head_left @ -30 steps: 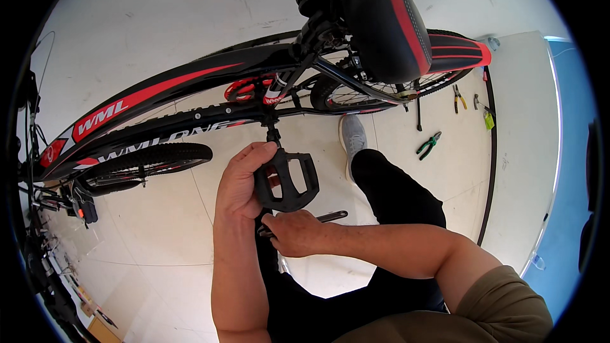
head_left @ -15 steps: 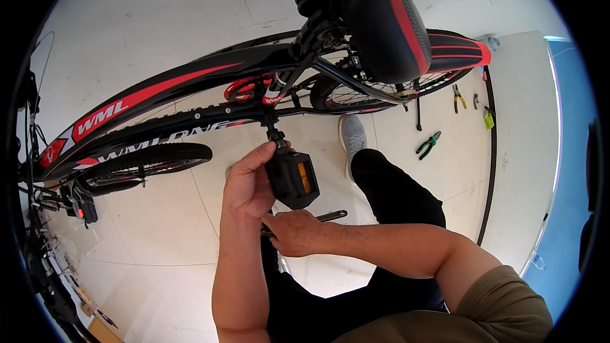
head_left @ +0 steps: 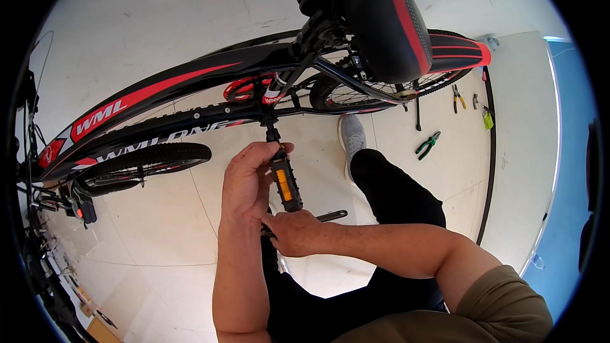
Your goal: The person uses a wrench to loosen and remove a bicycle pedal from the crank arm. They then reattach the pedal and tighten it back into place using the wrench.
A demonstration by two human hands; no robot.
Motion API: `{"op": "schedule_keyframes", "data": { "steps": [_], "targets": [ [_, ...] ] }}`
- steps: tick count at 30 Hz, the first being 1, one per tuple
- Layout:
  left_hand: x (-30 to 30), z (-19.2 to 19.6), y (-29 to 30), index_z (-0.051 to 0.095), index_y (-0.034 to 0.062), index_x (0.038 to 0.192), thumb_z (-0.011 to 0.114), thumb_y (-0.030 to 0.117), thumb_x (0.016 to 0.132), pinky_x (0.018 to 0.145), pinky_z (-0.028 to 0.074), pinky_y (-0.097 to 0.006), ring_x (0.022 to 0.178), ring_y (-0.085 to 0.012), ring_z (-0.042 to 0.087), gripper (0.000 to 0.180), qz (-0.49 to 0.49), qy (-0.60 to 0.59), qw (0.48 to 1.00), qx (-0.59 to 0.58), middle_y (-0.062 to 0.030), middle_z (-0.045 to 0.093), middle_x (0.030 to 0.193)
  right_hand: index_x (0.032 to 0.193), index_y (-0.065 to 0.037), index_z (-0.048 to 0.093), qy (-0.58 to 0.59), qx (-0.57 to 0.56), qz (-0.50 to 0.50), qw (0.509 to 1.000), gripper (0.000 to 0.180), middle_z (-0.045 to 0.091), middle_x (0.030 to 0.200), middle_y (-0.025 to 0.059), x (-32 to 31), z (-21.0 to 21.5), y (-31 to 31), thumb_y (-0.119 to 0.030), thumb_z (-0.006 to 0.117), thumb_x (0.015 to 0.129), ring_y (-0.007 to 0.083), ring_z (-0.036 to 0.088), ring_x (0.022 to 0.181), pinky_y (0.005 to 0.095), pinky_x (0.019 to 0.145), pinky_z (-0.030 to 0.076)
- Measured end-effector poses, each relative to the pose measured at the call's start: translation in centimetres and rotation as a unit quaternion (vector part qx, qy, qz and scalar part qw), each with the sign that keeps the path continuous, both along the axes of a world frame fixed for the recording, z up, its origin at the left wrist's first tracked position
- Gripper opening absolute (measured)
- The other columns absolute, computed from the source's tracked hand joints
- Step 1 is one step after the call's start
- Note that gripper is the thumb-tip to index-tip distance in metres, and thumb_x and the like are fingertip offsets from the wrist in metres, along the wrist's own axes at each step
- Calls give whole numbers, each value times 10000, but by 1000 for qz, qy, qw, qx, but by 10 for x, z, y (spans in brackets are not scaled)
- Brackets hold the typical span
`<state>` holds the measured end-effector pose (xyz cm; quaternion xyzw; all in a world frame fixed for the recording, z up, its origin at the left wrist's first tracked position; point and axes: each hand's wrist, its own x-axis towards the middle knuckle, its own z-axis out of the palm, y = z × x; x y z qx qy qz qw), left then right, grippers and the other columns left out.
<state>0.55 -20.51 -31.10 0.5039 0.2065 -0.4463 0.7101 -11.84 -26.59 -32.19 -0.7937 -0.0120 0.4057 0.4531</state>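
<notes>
A black bicycle pedal point(head_left: 287, 184) with an orange reflector juts from the bike toward me, turned edge-up. My left hand point(head_left: 249, 174) is closed around its inner end, thumb and fingers by the spindle point(head_left: 272, 134). Below the pedal's outer end, my right hand point(head_left: 295, 233) grips a dark metal wrench point(head_left: 333, 216). Only the wrench's handle end with a slot shows clearly on the right; its head is mostly hidden behind my hands. The black and red bicycle frame point(head_left: 190, 117) runs across in front of me.
Above the pedal is the saddle point(head_left: 387, 19). Green-handled pliers point(head_left: 429, 145), yellow-handled pliers point(head_left: 459, 98) and a small metal tool with a green tag point(head_left: 488, 119) lie on the floor at right. My grey shoe point(head_left: 351, 134) stands near the rear wheel point(head_left: 375, 92).
The pedal has turned about its spindle, from its broad face showing to its narrow reflector edge. My left fingers have shifted slightly around it. The right hand and wrench stay in place.
</notes>
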Motion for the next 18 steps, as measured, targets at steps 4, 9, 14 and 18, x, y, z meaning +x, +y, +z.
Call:
{"op": "schedule_keyframes", "data": {
  "steps": [4, 9, 14, 18],
  "targets": [
    [2, -8, 6, 683, -14, 902, 648, 215, 886, 882, 551, -475, 945, -274, 653, 232, 18, 123, 986, -108, -176, 690, 1037, 1027, 25, 506, -8, 5, 0, 1000, 216, 666, 848, 184, 0, -1, 2, -96, 539, 851, 370, 681, 826, 505, 741, 516],
    [0, -10, 6, 683, -26, 937, 646, 220, 892, 880, 567, -508, 972, -308, 660, 253, 49, 156, 970, -179, -184, 688, 1041, 1012, 23, 502, -28, 8, -9, 1000, 200, 662, 850, 183, -4, -7, 4, -91, 539, 852, 371, 677, 816, 505, 734, 515],
    [2, -5, 6, 649, -9, 981, 707, 181, 854, 780, 599, -456, 930, -281, 674, 237, 23, 124, 985, -115, -186, 689, 1024, 1025, 17, 512, -15, 18, -9, 1000, 203, 661, 877, 191, -1, -3, 1, -92, 535, 856, 370, 676, 851, 506, 761, 511],
    [9, -8, 13, 671, -5, 940, 732, 165, 828, 815, 582, -451, 940, -274, 670, 213, 4, 121, 988, -98, -183, 694, 1017, 1049, 17, 533, 3, 12, 1, 1000, 221, 666, 897, 190, 1, 2, -2, -97, 531, 860, 368, 676, 875, 503, 786, 511]
  ]
}}
